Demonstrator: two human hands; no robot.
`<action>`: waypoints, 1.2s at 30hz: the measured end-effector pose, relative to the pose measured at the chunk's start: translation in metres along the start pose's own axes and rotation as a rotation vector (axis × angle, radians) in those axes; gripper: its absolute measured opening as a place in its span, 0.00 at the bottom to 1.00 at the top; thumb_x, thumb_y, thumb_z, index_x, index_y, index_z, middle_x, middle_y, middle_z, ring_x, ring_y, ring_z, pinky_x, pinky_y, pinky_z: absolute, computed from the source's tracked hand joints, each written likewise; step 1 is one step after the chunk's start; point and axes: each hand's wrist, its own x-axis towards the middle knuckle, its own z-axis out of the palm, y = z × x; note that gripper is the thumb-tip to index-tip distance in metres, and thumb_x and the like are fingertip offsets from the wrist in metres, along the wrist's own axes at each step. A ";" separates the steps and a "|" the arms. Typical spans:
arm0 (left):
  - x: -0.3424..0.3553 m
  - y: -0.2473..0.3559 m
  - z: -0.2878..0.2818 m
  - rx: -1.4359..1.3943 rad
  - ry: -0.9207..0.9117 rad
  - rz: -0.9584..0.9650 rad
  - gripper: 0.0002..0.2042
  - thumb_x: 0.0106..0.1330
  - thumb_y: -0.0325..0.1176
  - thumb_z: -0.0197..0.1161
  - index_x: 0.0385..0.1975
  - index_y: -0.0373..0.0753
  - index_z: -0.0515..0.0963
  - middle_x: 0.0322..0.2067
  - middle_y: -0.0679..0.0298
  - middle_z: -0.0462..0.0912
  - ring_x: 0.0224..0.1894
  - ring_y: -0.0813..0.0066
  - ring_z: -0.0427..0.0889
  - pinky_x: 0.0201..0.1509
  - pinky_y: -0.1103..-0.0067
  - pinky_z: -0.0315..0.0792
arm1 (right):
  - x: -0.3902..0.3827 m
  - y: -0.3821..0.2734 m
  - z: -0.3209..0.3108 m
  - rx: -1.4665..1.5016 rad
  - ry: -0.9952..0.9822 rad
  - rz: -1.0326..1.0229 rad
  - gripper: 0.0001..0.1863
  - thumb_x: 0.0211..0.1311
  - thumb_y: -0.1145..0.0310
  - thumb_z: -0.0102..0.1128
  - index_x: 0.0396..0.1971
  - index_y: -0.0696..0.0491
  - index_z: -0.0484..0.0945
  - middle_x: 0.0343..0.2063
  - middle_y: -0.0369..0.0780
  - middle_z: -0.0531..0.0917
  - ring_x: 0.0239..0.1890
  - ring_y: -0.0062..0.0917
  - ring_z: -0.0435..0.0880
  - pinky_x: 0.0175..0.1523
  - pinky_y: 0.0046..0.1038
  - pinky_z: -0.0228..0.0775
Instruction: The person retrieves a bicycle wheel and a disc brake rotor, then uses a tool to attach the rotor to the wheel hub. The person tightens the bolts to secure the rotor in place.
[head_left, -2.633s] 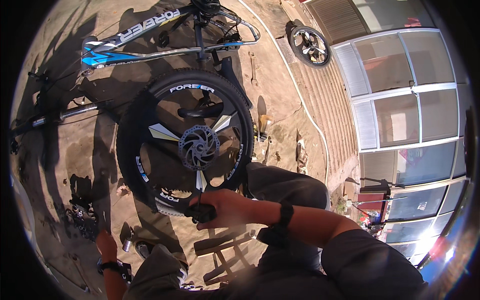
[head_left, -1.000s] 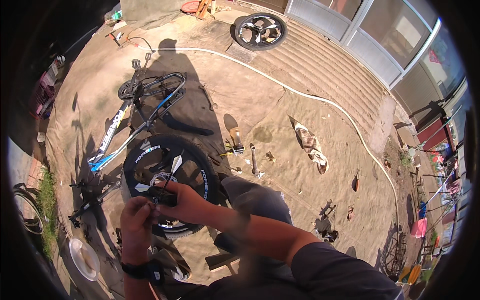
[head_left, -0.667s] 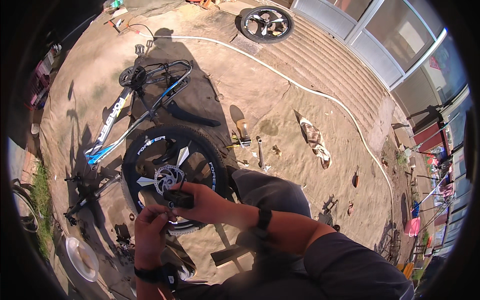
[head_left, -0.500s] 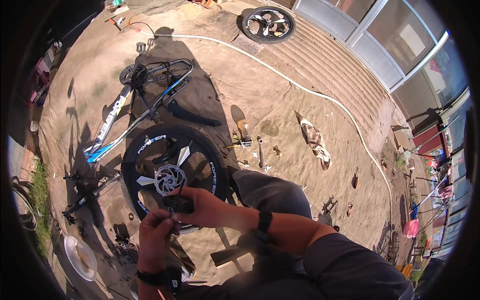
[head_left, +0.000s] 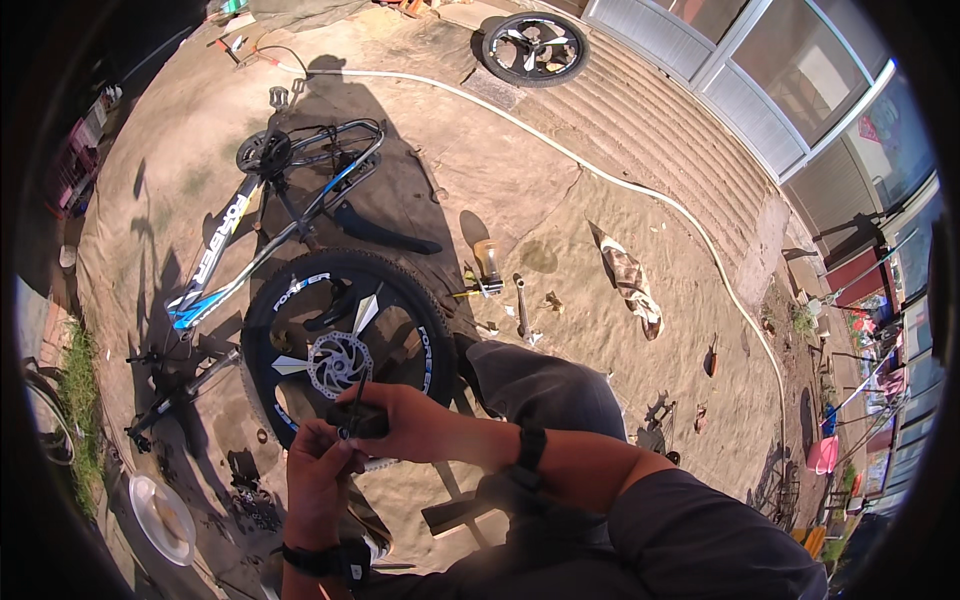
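Note:
Close together over the near side of a bicycle wheel (head_left: pixel 403 290), both my hands work on a small dark part (head_left: pixel 370 421). Its exact kind is hard to make out. My right hand (head_left: pixel 412 422) is closed around it from the right, and a thin dark rod (head_left: pixel 361 388) sticks up by the fingers. The thumb and fingers of my left hand (head_left: pixel 316 468) pinch at its lower left end. The wheel has a black tyre and a silver brake disc (head_left: pixel 340 364) facing up. Beyond it lies a white, blue and black bicycle frame (head_left: pixel 222 240).
A wrench (head_left: pixel 522 305) and a jar of brownish liquid (head_left: pixel 487 262) lie right of the wheel, with a stained rag (head_left: pixel 630 285) farther right. A white bowl (head_left: pixel 162 518) stands lower left. A second wheel (head_left: pixel 536 49) and a pale hose (head_left: pixel 580 158) lie farther off.
Both hands have shifted slightly right and a little downward, with the small dark part still between them. The things on the ground stay where they were.

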 end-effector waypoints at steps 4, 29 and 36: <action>0.001 -0.003 -0.001 -0.016 -0.004 0.014 0.12 0.67 0.23 0.65 0.48 0.41 0.75 0.34 0.64 0.85 0.28 0.75 0.84 0.33 0.80 0.79 | 0.000 -0.002 -0.001 -0.074 -0.003 -0.071 0.28 0.61 0.76 0.71 0.60 0.54 0.72 0.44 0.38 0.85 0.46 0.19 0.85 0.52 0.25 0.79; -0.003 0.001 -0.003 0.298 0.167 0.220 0.10 0.71 0.24 0.58 0.49 0.36 0.75 0.42 0.64 0.83 0.42 0.79 0.82 0.51 0.79 0.76 | 0.003 0.003 0.005 -0.222 0.133 -0.073 0.21 0.53 0.67 0.72 0.46 0.55 0.79 0.31 0.48 0.85 0.37 0.40 0.88 0.43 0.33 0.77; -0.010 0.000 0.003 0.338 0.002 0.236 0.19 0.68 0.24 0.60 0.58 0.33 0.73 0.51 0.62 0.81 0.52 0.74 0.80 0.61 0.76 0.72 | 0.008 0.013 0.008 -0.316 0.076 0.028 0.23 0.51 0.69 0.73 0.48 0.54 0.78 0.34 0.45 0.85 0.39 0.32 0.87 0.44 0.32 0.78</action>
